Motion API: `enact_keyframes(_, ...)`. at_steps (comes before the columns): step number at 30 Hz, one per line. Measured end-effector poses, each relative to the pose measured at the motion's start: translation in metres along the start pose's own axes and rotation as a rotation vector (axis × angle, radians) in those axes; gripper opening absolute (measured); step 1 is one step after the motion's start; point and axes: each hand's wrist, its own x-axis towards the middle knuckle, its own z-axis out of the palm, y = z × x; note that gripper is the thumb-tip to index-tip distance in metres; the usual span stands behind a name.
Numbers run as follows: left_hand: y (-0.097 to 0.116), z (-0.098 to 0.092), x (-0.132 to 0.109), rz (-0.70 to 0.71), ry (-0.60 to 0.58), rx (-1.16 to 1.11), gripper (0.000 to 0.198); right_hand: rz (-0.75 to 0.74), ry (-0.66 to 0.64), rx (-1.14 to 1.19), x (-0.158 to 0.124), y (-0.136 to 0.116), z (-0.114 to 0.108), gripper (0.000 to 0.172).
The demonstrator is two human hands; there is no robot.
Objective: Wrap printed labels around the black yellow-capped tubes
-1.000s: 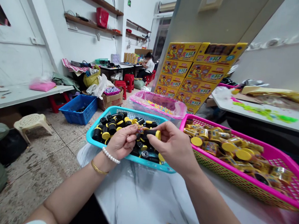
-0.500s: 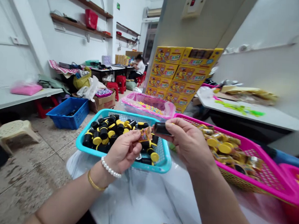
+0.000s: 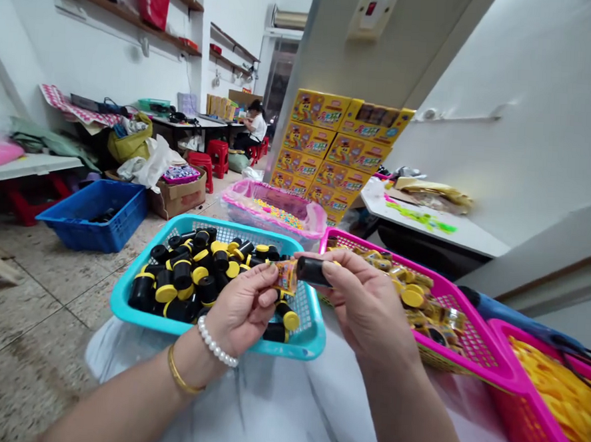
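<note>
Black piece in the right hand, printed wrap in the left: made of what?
Black piece: probably hard plastic, satin, given its soft highlight and firm outline. Printed wrap: perhaps thin, slightly glossy film, judging by its sheen; coated paper remains possible.

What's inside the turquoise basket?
The turquoise basket holds heaped black containers with yellow caps; the left hand covers part of the heap, and its lower layers are hidden.

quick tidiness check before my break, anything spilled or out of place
Possibly the green bits on the right-hand table: they lie scattered loose, whereas the heaped black tubs sit inside the teal basket.
</note>
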Motion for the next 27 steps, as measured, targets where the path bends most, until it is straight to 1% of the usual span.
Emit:
enact_keyframes(4,0.003,-0.001,-0.001,0.01,0.005,-0.04,0.014,0.025,0.014,-0.029,0.0,0.003,0.004,0.033)
enact_keyframes(7,0.002,-0.002,-0.001,0.013,0.023,-0.053,0.014,0.01,0.04,-0.06,-0.002,0.002,0.008,0.035)
enact_keyframes(12,0.001,-0.003,-0.002,0.028,0.001,-0.054,0.009,0.011,0.056,-0.133,-0.006,-0.002,0.013,0.036)
enact_keyframes(19,0.002,-0.002,-0.004,0.018,0.007,-0.041,0.023,0.029,0.058,-0.115,-0.007,-0.004,0.013,0.036)
enact_keyframes(22,0.001,-0.003,-0.004,0.018,-0.007,-0.028,0.023,0.019,0.044,-0.132,-0.007,-0.003,0.013,0.034)
enact_keyframes(27,0.0,-0.004,-0.004,0.021,-0.015,-0.035,0.02,-0.038,0.044,-0.178,-0.006,0.001,0.013,0.03)
